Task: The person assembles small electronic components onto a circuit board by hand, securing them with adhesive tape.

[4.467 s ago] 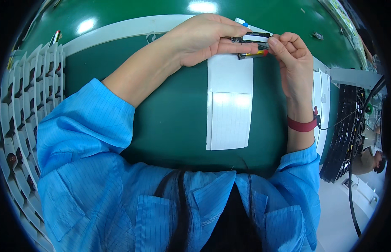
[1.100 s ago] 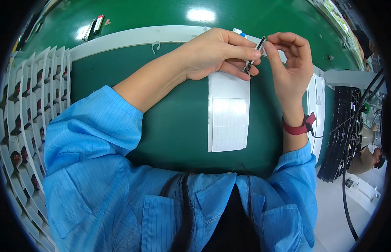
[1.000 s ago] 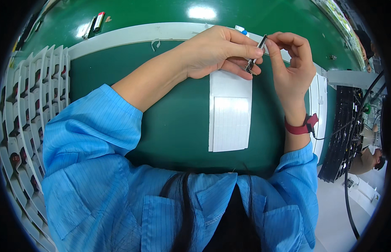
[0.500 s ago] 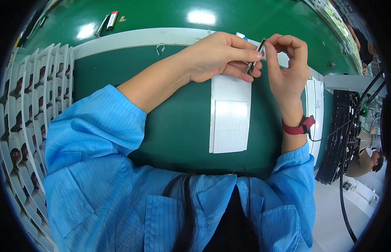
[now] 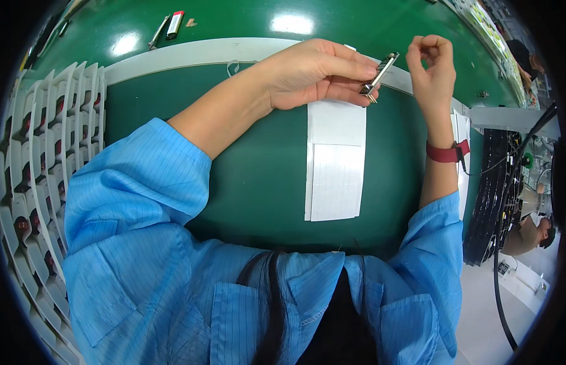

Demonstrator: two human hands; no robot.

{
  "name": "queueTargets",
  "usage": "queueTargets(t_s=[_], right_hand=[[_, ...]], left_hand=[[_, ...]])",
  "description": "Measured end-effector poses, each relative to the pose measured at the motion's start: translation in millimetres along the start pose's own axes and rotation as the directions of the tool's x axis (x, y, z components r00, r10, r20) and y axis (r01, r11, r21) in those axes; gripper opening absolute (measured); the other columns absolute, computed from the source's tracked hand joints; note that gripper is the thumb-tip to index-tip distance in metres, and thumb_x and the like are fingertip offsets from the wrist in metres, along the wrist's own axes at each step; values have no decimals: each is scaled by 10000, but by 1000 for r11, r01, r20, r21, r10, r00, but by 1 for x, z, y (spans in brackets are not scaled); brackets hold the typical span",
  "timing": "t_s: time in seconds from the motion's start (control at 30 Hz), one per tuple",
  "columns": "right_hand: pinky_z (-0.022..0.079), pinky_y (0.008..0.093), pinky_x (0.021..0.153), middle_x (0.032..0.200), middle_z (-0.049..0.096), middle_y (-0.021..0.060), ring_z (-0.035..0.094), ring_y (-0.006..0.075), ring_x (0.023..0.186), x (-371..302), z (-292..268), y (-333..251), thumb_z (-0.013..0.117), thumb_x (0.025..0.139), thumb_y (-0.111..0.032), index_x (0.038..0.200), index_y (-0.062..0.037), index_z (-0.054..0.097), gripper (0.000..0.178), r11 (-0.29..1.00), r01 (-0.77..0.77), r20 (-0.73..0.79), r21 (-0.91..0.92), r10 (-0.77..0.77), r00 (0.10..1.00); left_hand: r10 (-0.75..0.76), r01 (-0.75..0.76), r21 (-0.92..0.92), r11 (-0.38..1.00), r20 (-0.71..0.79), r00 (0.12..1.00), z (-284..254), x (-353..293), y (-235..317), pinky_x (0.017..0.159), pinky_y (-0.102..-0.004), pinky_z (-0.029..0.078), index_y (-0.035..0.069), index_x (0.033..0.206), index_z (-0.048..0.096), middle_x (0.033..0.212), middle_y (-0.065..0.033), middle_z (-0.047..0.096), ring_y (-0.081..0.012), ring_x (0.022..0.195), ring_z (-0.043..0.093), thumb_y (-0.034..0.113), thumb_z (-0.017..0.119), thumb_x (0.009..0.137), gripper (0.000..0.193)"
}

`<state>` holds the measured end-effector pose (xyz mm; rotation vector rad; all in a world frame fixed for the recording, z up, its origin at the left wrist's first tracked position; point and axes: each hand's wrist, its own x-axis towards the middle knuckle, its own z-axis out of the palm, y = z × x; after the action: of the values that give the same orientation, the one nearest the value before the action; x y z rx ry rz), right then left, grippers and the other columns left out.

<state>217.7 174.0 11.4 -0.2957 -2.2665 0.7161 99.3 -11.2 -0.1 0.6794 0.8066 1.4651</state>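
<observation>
My left hand [image 5: 310, 73] is closed, pinching a small, narrow electronic part [image 5: 380, 74] between thumb and fingers. The part has a dark body with shiny metal edges and a few short gold-coloured prongs at its lower end; it slants up to the right. To the right of it, apart from the part, my right hand [image 5: 435, 76] is raised with its fingers curled and the thumb close to the forefinger. Anything in that pinch is too small to make out. Below the left hand lies a stack of white sheets [image 5: 336, 176] on the dark green mat [image 5: 258, 176].
Stacked white trays [image 5: 58, 146] with dark red parts stand at the left. A red-and-white object [image 5: 175, 25] and metal tweezers [image 5: 159, 33] lie at the far left. A cord runs from my red wristband [image 5: 444, 152]. Black trays [image 5: 486, 194] and another person [image 5: 526, 237] are at the right.
My right hand has drawn away from the part, to the right and slightly up. The left hand has moved up a little and turned the part, showing its prongs.
</observation>
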Motion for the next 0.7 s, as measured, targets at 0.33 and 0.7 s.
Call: queueTargets(t_s=[0.33, 0.7], right_hand=[[476, 245, 699, 903, 588, 112, 583, 150, 777, -21, 7, -53, 618, 767, 16, 1034, 31, 485, 298, 964, 98, 72, 246, -119, 990], [481, 258, 763, 989, 597, 159, 596, 191, 866, -8, -10, -19, 483, 884, -96, 1185, 45, 454, 334, 604, -576, 409, 551, 406, 817]], left_hand=[[45, -44, 27, 999, -50, 998, -4, -1, 2, 821, -254, 497, -44, 1063, 551, 919, -74, 590, -108, 836, 587, 211, 546, 864, 323], [32, -21, -95, 995, 119, 992, 3, -8, 10, 803, -272, 524, -63, 1185, 455, 1064, -155, 563, -205, 973, 589, 150, 498, 881, 374]])
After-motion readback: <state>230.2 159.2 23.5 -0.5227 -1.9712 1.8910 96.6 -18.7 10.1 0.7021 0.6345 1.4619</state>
